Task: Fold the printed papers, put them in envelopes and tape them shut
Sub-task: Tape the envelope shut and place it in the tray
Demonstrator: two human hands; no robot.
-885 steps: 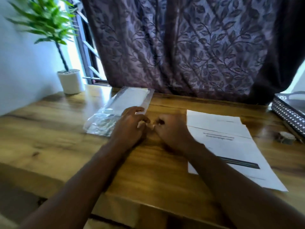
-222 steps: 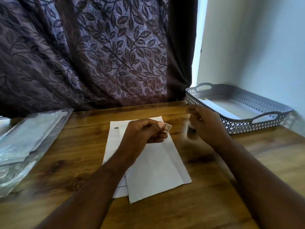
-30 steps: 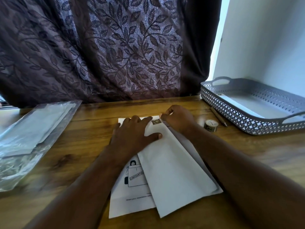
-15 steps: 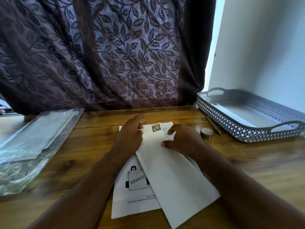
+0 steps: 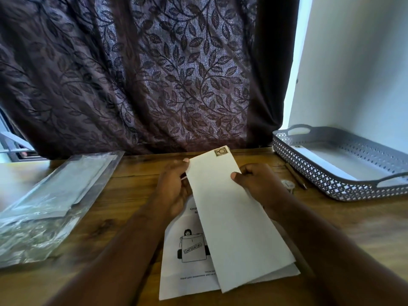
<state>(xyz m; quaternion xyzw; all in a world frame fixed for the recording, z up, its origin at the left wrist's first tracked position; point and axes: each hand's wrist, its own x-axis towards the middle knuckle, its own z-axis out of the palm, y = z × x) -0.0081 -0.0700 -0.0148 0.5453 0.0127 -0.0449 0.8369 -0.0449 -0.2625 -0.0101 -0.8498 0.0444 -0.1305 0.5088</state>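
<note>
Left hand (image 5: 174,186) and right hand (image 5: 257,182) pinch the envelope (image 5: 234,219), lengthwise away, stamped end farthest

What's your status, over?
Left hand and right hand grip envelope, far end raised. Tape piece on its far corner. Printed sheet beneath. Nothing blocking.

We had the envelope (image 5: 231,217) over the printed paper (image 5: 185,272) on the table (image 5: 132,206), the plastic packet (image 5: 50,195) to its left, the tray (image 5: 320,180) right.
</note>
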